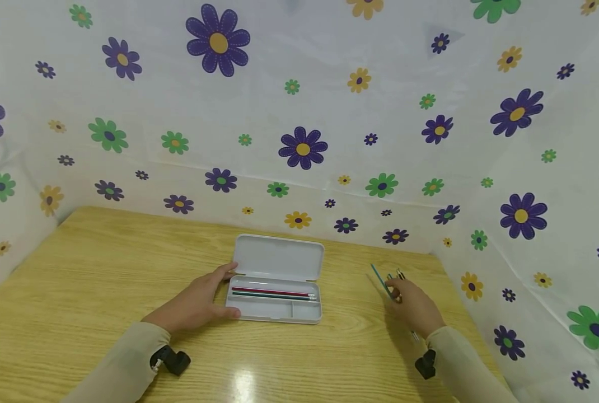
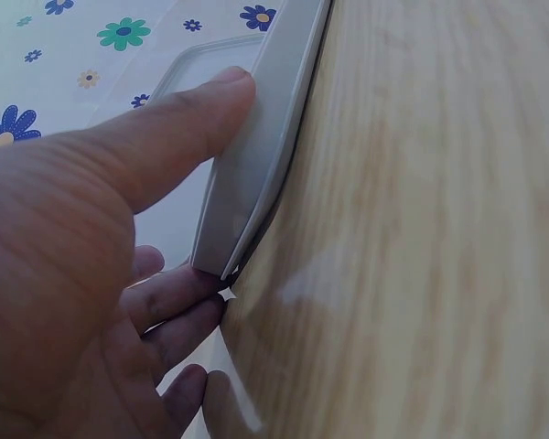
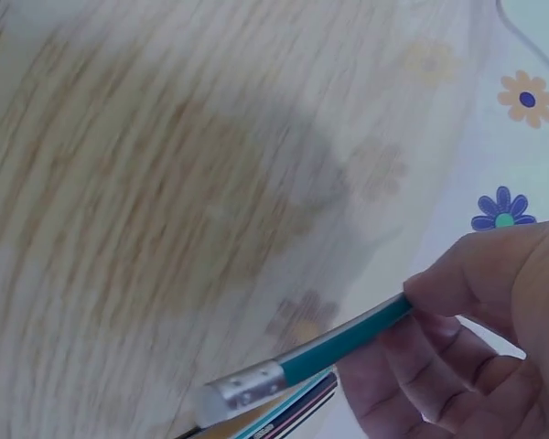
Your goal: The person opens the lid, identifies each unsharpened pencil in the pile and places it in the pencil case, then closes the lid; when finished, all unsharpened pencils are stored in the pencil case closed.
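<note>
A white pencil case (image 1: 265, 307) lies on the table with its lid (image 1: 279, 257) raised at the back. In its long upper compartment are a red pencil (image 1: 269, 290) and a green pencil (image 1: 274, 296). My left hand (image 1: 196, 302) holds the case's left end, thumb on the front edge and fingers at the rear corner. To the right, my right hand (image 1: 416, 305) pinches a teal pencil (image 3: 348, 346) between thumb and fingers, tilted above the table, its white eraser end toward the wrist camera. Beneath that hand lie more pencils (image 3: 297, 412), partly hidden.
The wood-grain table (image 1: 128, 257) meets a white flowered cloth (image 1: 259, 106) behind and at both sides. Each sleeve carries a black wrist camera (image 1: 171, 361). The case's lower compartments hold no pencils.
</note>
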`<state>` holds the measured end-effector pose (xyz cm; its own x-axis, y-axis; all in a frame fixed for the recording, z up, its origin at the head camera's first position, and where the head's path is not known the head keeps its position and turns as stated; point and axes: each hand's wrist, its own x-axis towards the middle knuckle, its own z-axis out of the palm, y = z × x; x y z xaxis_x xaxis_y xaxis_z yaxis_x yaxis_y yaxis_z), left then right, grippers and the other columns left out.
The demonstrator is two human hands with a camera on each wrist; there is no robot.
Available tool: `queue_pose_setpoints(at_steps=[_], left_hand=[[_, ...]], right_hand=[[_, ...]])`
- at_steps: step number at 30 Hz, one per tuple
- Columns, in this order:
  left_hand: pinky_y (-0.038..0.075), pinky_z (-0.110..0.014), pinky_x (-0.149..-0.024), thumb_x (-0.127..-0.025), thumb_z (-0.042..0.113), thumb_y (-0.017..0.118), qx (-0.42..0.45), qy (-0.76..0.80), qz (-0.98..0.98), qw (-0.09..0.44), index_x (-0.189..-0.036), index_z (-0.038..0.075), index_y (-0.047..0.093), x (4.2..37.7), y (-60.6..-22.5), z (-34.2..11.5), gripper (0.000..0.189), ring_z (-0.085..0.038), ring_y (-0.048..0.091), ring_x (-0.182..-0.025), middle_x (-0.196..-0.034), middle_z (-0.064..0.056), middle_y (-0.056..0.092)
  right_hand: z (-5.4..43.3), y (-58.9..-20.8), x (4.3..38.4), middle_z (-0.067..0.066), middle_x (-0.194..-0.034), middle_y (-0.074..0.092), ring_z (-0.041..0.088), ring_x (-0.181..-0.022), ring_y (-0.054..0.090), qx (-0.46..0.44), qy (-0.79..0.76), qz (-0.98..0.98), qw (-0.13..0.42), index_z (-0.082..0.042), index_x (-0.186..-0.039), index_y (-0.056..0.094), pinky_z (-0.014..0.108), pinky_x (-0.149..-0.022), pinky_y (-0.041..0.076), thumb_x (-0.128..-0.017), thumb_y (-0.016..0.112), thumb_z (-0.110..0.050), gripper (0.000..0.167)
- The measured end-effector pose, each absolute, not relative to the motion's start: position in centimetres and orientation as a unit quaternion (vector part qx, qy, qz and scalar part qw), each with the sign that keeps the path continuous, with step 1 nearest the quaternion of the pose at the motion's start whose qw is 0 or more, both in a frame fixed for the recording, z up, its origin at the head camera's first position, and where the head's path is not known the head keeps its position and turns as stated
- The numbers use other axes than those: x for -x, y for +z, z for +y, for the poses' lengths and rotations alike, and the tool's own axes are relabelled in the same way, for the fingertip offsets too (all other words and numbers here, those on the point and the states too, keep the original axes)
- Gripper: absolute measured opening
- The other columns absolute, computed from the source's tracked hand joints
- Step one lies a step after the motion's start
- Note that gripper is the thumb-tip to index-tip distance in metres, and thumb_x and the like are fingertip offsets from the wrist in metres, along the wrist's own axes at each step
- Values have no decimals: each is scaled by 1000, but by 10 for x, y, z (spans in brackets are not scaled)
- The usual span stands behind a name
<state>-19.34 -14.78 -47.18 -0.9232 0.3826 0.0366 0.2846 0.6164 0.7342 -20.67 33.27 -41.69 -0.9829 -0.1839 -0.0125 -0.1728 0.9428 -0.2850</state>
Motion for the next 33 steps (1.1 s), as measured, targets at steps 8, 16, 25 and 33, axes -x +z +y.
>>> queue_pose_setpoints(at_steps=[8,16,25,33], left_hand=[[28,-64,-119,-82,52,84,-190,394,897,62,-164,9,23,194,-472,-147,111,-43,37,-148,-155,-15,49],[28,-65,-119,-82,53,84,-187,392,899,61,-164,10,24,194,-473,-147,110,-44,37,-148,-155,-14,50],[27,-67,-118,-82,55,84,-183,390,900,63,-164,11,24,194,-472,-147,111,-46,36,-148,-155,-14,50],[27,-68,-118,-81,55,84,-185,390,900,62,-164,11,24,194,-472,-147,111,-46,36,-147,-155,-15,50]], right_hand=[[324,-411,206,4,-103,63,16,-86,63,121,-156,980,-34,-3,-136,61,33,-66,52,-94,65,2,43],[307,-406,205,3,-103,63,17,-88,64,160,-162,970,-85,-5,-137,62,33,-68,55,-94,67,3,44],[287,-404,201,3,-104,64,16,-87,69,232,-140,951,-148,-9,-136,64,28,-65,58,-93,69,4,46],[258,-400,205,1,-103,65,12,-85,69,268,-129,940,-166,-14,-135,64,25,-65,58,-92,71,2,46]])
